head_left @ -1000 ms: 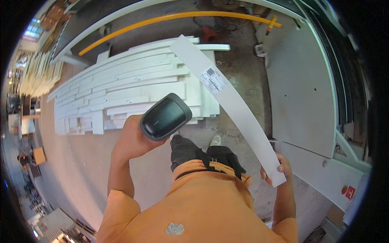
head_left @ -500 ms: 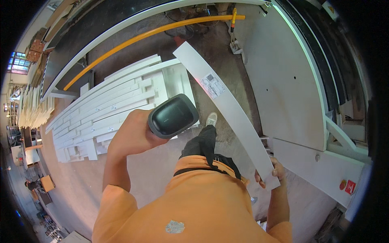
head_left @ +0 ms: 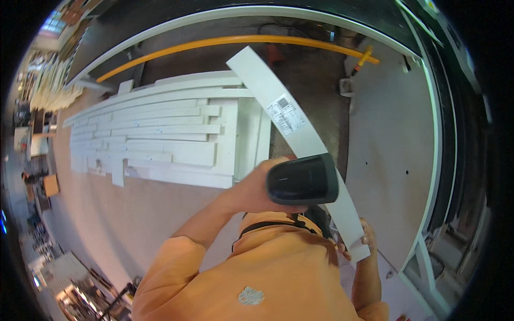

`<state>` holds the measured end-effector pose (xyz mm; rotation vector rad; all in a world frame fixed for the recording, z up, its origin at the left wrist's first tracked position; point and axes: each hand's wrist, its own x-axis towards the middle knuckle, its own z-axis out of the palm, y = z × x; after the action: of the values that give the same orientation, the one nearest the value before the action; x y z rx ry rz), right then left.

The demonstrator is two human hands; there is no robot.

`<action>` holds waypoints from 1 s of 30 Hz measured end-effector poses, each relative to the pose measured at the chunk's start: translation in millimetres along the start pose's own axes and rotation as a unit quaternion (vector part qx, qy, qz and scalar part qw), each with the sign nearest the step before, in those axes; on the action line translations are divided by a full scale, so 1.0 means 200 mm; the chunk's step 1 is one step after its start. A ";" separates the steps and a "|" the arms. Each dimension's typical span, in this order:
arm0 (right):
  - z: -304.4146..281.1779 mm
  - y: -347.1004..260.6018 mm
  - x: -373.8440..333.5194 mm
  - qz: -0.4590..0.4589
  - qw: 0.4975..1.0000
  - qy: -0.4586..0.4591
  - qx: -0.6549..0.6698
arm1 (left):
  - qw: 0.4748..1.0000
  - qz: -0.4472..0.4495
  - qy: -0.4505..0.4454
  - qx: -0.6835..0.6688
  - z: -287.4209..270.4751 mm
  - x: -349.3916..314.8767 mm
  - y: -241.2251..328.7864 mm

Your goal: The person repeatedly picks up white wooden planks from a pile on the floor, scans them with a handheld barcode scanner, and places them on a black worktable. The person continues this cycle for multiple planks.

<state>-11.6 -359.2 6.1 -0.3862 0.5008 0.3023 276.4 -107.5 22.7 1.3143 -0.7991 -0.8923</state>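
Note:
My left hand (head_left: 256, 187) is wrapped round a dark handheld barcode scanner (head_left: 299, 180). The scanner's rounded black top faces up, and its wide end points right, in front of the middle of a long white board (head_left: 315, 138). In my right hand (head_left: 367, 239) is the board's near end, with fingers and thumb at its edges. The board slants away to the far left. A printed white label (head_left: 287, 114) with a code square sits on its upper face, beyond the scanner. The scanner's handle is mostly hidden by my left hand.
A stack of white boards (head_left: 160, 136) of uneven lengths lies on the left. A yellow bar (head_left: 230, 40) runs along the far side under a pale-edged frame. To the right stands a large grey machine panel (head_left: 388, 123). More boards (head_left: 56, 80) lean at the far left.
My left hand has carried the scanner rightward, from over the stack to in front of the board. A reddish glow at the board's edge no longer shows. My view has turned.

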 end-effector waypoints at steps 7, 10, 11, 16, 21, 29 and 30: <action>-0.02 -0.28 0.15 0.068 0.992 -0.103 -0.026 | 0.984 0.015 0.127 -0.126 0.21 -0.08 0.02; -0.03 -0.34 0.23 0.116 0.979 -0.158 -0.065 | 0.975 0.021 0.183 -0.124 0.31 -0.20 0.01; -0.03 -0.36 0.25 0.133 0.972 -0.174 -0.082 | 0.972 0.043 0.210 -0.100 0.35 -0.25 0.02; -0.06 -0.45 0.42 0.267 0.921 -0.263 -0.105 | 0.929 0.085 0.357 -0.040 0.60 -0.45 0.03; -0.05 -0.50 0.63 0.412 0.834 -0.324 -0.175 | 0.858 0.091 0.504 -0.047 0.93 -0.58 0.04; 0.14 -0.20 0.76 0.542 0.716 -0.367 -0.244 | 0.772 0.114 0.624 0.023 1.40 -1.02 0.01; 0.19 -0.14 0.77 0.555 0.702 -0.379 -0.236 | 0.761 0.119 0.638 0.016 1.45 -1.06 0.02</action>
<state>142.4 -338.5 -35.2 -0.3712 -0.2607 1.7323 -76.1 -48.9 56.1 1.4347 0.1361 0.3304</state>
